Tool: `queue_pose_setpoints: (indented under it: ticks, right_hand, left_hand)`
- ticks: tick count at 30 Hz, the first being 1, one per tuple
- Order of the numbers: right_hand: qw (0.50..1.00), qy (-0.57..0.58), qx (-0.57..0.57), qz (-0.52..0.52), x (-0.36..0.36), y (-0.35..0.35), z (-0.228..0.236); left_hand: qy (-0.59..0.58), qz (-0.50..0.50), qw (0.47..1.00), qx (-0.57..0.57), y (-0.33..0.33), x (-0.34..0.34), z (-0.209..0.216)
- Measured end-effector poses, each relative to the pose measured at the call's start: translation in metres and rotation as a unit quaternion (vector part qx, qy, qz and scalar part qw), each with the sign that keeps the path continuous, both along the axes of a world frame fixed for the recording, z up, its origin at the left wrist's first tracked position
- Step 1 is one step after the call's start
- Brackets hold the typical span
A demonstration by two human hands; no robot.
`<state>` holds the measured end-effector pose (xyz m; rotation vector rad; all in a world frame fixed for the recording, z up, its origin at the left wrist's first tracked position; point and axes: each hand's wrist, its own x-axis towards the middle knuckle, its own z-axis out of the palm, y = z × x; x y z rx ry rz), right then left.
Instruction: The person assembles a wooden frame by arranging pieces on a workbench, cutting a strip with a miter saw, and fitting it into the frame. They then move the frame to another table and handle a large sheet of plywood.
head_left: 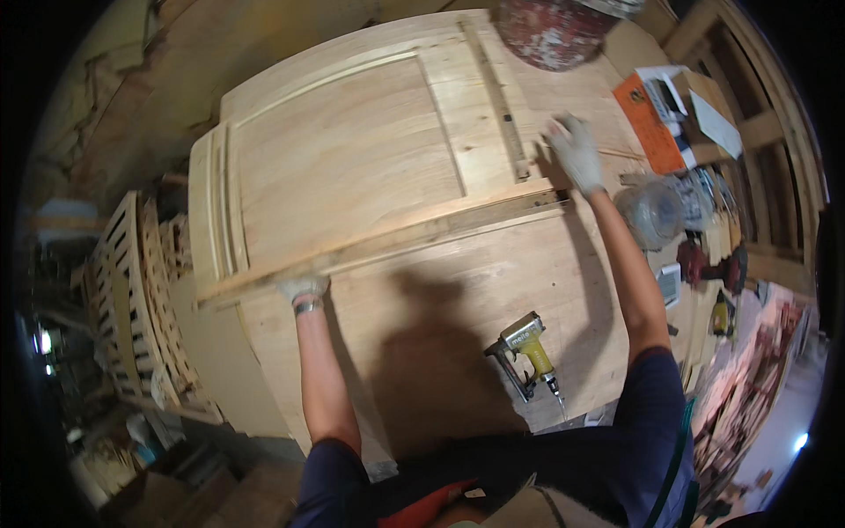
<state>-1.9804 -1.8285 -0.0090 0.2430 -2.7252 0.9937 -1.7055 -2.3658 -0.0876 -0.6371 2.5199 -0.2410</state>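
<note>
A pale wooden panel point(343, 158) with a raised inner frame lies on the plywood work surface point(352, 343). Along its near edge runs a long wooden strip point(422, 231), its left part blurred. My left hand point(304, 288), in a light glove, is closed on this strip toward its left end; the fingertips are partly hidden. Beyond the strip's right end, my gloved right hand point(576, 157) is open with its fingers stretched out, holding nothing. Another narrow strip point(497, 101) crosses the panel near its right side. A yellow and silver nail gun point(525, 345) rests closer to me.
At the far right stand a worn red bucket point(550, 35) and an orange box point(650, 123). A clear plastic container point(653, 214) and a red-black power drill point(711, 266) sit along the right side. Slatted wooden frames point(128, 299) lean at the left.
</note>
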Motion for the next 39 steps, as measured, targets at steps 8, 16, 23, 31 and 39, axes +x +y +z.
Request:
queue_pose_setpoints:
  ticks: [8,16,23,31,39]
  right_hand:
    - [0.996,-0.065,0.042,-0.039,0.169,0.081,-0.005]
    - [0.988,-0.129,0.026,-0.085,0.267,0.119,-0.014]
    - [0.986,-0.139,-0.040,-0.080,0.301,0.076,0.016]
    - [0.982,-0.115,-0.058,-0.140,0.355,0.101,0.040]
    - [0.990,-0.061,0.057,-0.113,0.264,0.112,-0.003]
  left_hand:
    - [0.135,0.026,0.989,0.058,-0.018,-0.088,0.002]
    - [0.452,0.591,0.283,0.605,-0.038,-0.116,-0.019]
    - [0.370,0.568,0.342,0.651,-0.099,-0.063,-0.052]
    - [0.378,0.388,0.671,0.506,-0.076,0.096,0.003]
    - [0.250,-0.040,0.967,0.027,0.181,0.373,0.010]
